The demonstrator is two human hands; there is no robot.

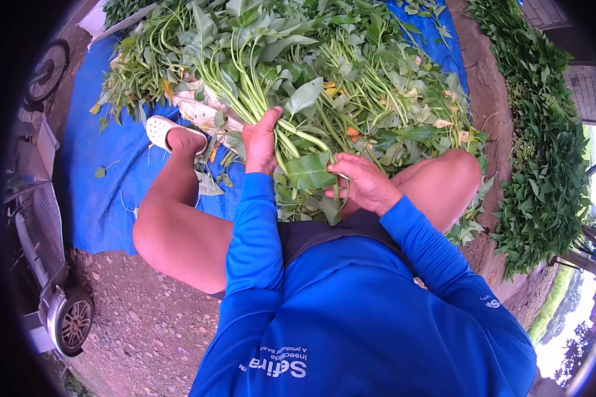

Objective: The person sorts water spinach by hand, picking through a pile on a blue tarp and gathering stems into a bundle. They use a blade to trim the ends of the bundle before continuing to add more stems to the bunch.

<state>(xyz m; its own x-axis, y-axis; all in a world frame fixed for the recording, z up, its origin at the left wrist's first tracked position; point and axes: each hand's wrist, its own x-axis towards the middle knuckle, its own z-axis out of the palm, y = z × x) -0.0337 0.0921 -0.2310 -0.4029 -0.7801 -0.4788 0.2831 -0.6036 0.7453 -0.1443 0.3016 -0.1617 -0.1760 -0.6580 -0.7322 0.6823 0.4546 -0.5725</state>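
My left hand [261, 140] is closed around a bunch of long-stemmed leafy greens [245, 79], their leaves pointing away from me and the cut stems toward my lap. At the lower end of the bunch, my right hand [365, 181] pinches a single leafy stem [333, 159] between thumb and fingers. A broad green leaf [310, 172] hangs from it between my two hands. Beyond the bunch lies a wide heap of the same greens [364, 73], with some yellowed leaves mixed in.
A blue tarp [106, 178] lies under the heap, with a pale sack [205, 109] partly covered by stems. My foot in a white clog [160, 133] rests on it. Stacked greens [536, 172] line the right side. A wheeled vehicle [73, 321] stands at left on gravel [146, 317].
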